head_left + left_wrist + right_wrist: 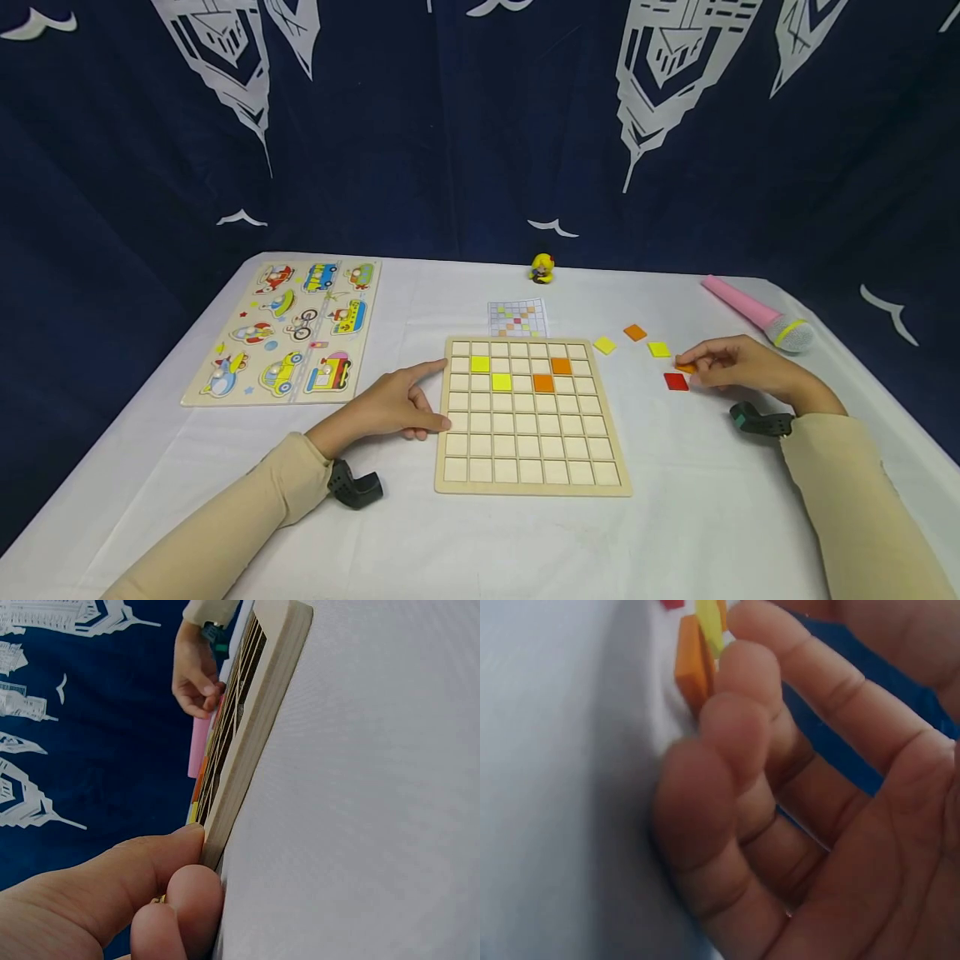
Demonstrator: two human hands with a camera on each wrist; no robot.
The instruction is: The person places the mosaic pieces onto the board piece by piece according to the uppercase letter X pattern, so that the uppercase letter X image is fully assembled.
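Note:
A square wooden grid board [534, 492] lies on the table with two yellow and two orange tiles in its upper cells. My left hand [393, 404] is at its left edge; the straight index finger touches near the top corner, the thumb lower down. In the left wrist view, thumb and fingertips meet the board's side [259, 731]. To the right of the board, my right hand [738, 367] pinches an orange tile [684, 367] at its fingertips, low over the table. A red tile [676, 382] lies beside it, and a yellow tile [659, 350] just behind.
Another yellow tile [604, 345] and orange tile [635, 332] lie near the board's upper right corner. A printed pattern card [517, 317] and a small figurine [542, 269] are behind the board. The vehicle puzzle [288, 333] lies left, the pink microphone [750, 308] back right.

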